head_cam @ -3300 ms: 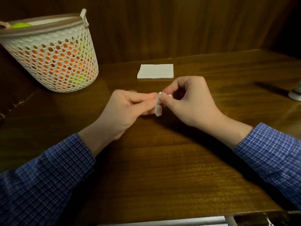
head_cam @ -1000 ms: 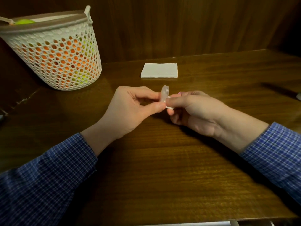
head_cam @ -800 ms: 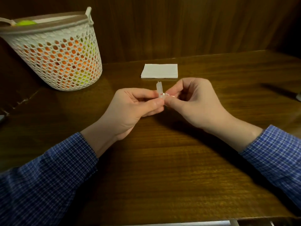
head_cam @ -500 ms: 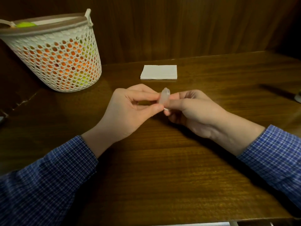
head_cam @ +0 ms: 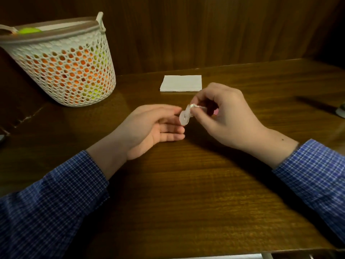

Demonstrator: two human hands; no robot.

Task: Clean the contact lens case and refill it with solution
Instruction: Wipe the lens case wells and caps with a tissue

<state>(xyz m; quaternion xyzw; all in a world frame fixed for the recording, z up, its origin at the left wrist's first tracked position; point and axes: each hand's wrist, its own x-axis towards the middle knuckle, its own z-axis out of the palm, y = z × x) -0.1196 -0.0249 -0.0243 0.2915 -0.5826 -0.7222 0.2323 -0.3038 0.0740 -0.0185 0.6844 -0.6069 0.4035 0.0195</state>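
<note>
The small translucent contact lens case [head_cam: 184, 119] hangs just above the wooden table [head_cam: 186, 193], between my two hands. My right hand [head_cam: 224, 120] pinches its upper end with thumb and forefinger, together with a small white wad or swab [head_cam: 194, 106] pressed against it. My left hand [head_cam: 149, 128] lies beside it on the left, palm turned inward and fingers straight. Its fingertips are at the case; I cannot tell whether they touch it.
A folded white tissue [head_cam: 181, 83] lies behind my hands near the wooden back wall. A white mesh basket [head_cam: 65, 71] with orange and yellow contents stands at the far left. A pale object [head_cam: 341, 112] shows at the right edge.
My left hand has let go of the case and opened its fingers. My right hand has turned back over and now holds the case alone, its free end hanging down.
</note>
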